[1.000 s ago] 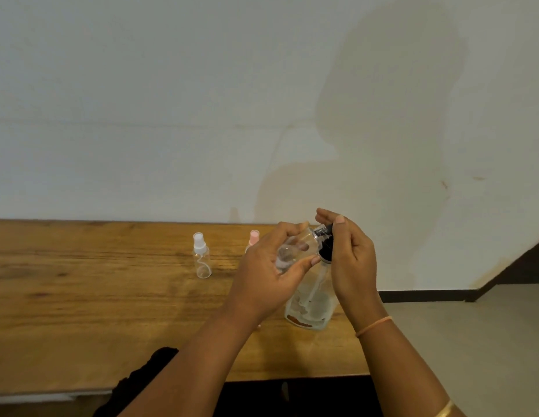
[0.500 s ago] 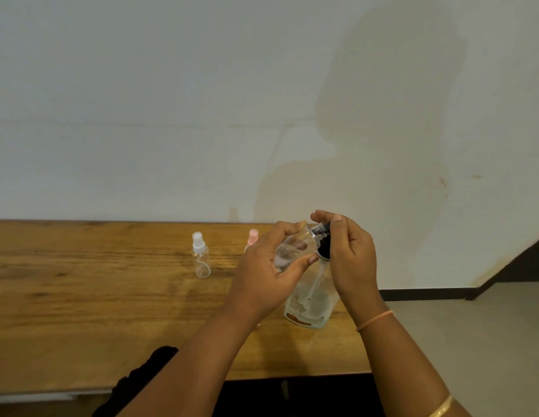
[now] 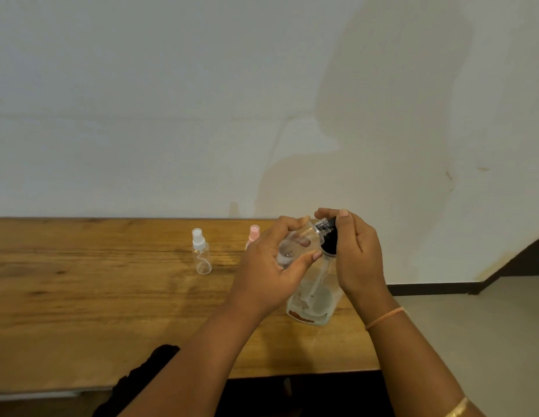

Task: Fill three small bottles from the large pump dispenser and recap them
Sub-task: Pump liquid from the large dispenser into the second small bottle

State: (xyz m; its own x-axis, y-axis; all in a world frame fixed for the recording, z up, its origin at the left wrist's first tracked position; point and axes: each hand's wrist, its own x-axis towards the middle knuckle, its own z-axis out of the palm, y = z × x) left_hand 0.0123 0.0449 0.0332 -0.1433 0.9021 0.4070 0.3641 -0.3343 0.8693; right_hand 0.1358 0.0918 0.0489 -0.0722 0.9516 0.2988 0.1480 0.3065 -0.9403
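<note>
Bottle (image 3: 295, 245) gripped tilted by left hand (image 3: 271, 266), centre frame, long axis rising rightward, mouth at nozzle (image 3: 322, 225); right hand (image 3: 358, 254) curled over pump dispenser (image 3: 319, 299) top, just beside.

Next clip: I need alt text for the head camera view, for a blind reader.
The left hand holds a small clear bottle tilted, its mouth at the black pump of a large dispenser; the right hand grips the pump. Behind them, a white-capped bottle and a pink-capped bottle stand on the wooden table.
</note>
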